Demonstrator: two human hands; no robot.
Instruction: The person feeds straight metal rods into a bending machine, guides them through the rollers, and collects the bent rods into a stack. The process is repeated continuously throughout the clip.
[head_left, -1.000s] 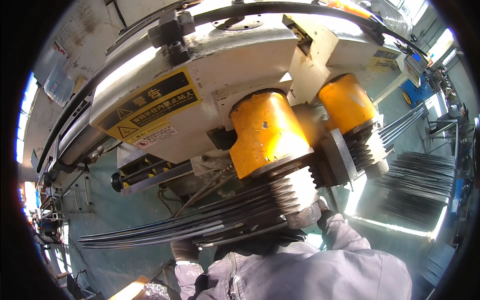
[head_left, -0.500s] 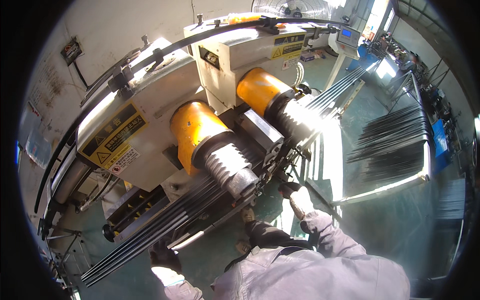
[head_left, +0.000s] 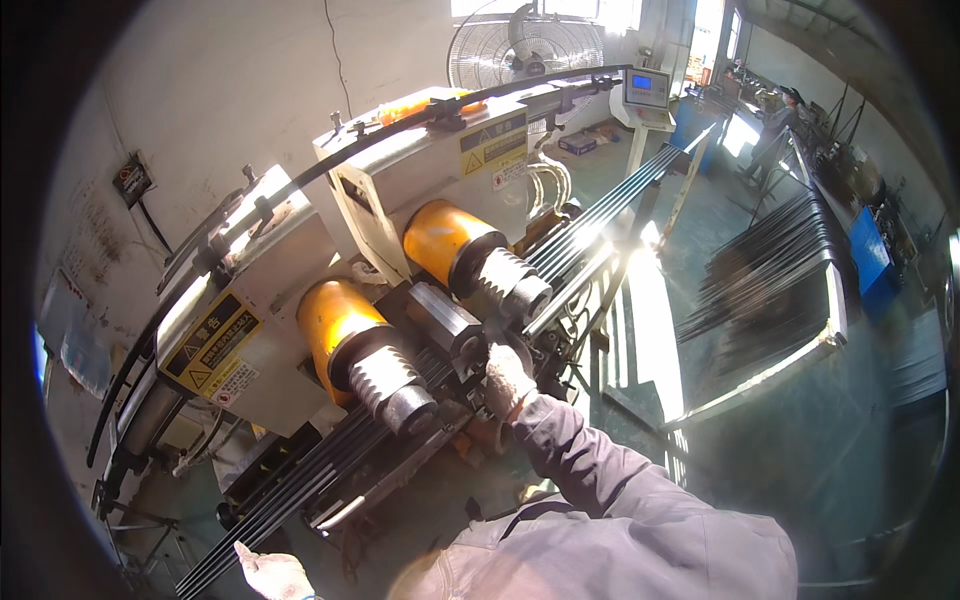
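My left hand (head_left: 275, 576), in a pale work glove, is low at the left beside the near end of a bundle of dark metal rods (head_left: 262, 505). One digit stretches toward the rods; nothing shows in the hand. My right hand (head_left: 508, 378), in a soiled pale glove, reaches into the machine beside a grey metal block (head_left: 440, 312). Its fingers are hidden in shadow there, so their grip is unclear. On either side of the block stand two orange cylinders, the left one (head_left: 335, 325) and the right one (head_left: 448, 240), each with a ribbed metal end.
A black hose (head_left: 300, 178) arcs over the pale machine housing (head_left: 285, 270). Beyond stand a control box with a blue screen (head_left: 645, 88) and a large fan (head_left: 520, 50). At right, a rack (head_left: 838, 318) bears many dark rods. Another person (head_left: 775, 135) stands far back.
My right hand has moved up and left, from below the machine to the grey block. The left hand has dropped toward the lower left. The view has shifted, with the machine now further left.
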